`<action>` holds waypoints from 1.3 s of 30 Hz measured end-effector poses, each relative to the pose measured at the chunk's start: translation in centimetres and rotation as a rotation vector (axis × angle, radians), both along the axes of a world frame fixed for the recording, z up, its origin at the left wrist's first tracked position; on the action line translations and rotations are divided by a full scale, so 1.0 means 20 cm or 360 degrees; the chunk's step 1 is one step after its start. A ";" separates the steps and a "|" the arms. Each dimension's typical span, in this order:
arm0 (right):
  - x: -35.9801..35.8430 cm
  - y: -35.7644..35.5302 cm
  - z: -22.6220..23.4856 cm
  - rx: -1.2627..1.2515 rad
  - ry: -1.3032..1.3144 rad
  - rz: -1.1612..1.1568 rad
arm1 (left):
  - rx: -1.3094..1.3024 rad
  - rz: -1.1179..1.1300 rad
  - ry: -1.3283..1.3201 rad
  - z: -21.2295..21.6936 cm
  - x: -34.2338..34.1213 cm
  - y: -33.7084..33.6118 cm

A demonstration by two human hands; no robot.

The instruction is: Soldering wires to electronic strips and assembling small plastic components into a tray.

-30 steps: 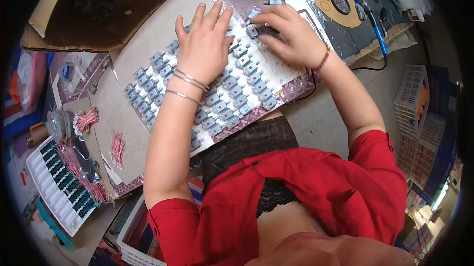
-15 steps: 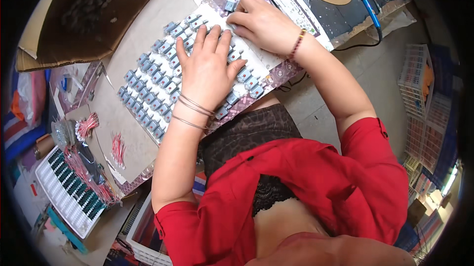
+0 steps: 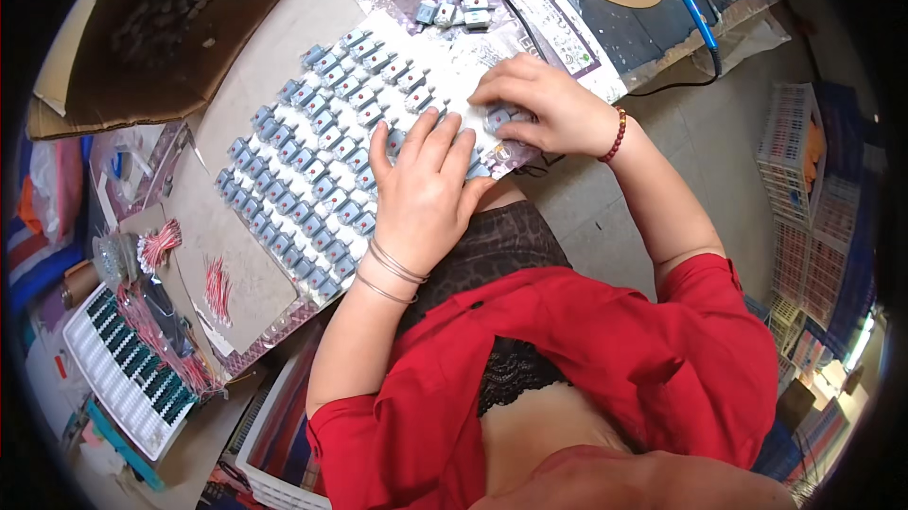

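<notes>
The left hand (image 3: 426,198) lay flat, fingers spread and released, pressing on the rows of small grey-blue rectangular components (image 3: 312,165) laid out on a pale sheet of board (image 3: 241,65). Just beside it, the right hand (image 3: 539,108) curled its fingertips around one such component at the sheet's near edge, pinching it lightly. A few loose components (image 3: 459,4) sat beyond the hands. Farther left lay bundles of red wires (image 3: 218,288), a white slotted tray (image 3: 118,373) and an open brown cardboard box (image 3: 161,18); a blue-handled tool (image 3: 695,13) rested far right.

Small assembly workshop, rows of grey parts (image 3: 312,169), soldering iron (image 3: 686,4), wire bundles (image 3: 218,288)
</notes>
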State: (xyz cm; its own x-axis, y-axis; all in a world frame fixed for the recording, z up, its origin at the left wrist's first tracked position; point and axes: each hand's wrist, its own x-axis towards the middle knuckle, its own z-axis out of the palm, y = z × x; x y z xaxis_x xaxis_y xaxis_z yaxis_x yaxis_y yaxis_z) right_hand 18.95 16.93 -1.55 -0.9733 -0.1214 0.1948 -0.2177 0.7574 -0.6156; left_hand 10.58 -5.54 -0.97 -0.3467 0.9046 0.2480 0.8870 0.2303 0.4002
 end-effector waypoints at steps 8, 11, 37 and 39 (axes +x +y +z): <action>-0.25 0.09 -0.01 0.0454 0.0358 -0.0481 | 0.0187 0.0099 -0.0040 0.01 0.04 0.06; -0.30 0.11 -0.06 0.0701 0.0459 -0.0519 | 0.0177 0.0095 0.0003 -0.03 0.06 0.12; -0.08 0.07 -0.02 -0.0065 0.0222 -0.0365 | 0.0291 0.0204 -0.0051 -0.08 0.10 0.16; -0.17 0.04 0.03 0.0196 0.0324 -0.0440 | 0.0309 0.0210 -0.0040 -0.07 0.10 0.17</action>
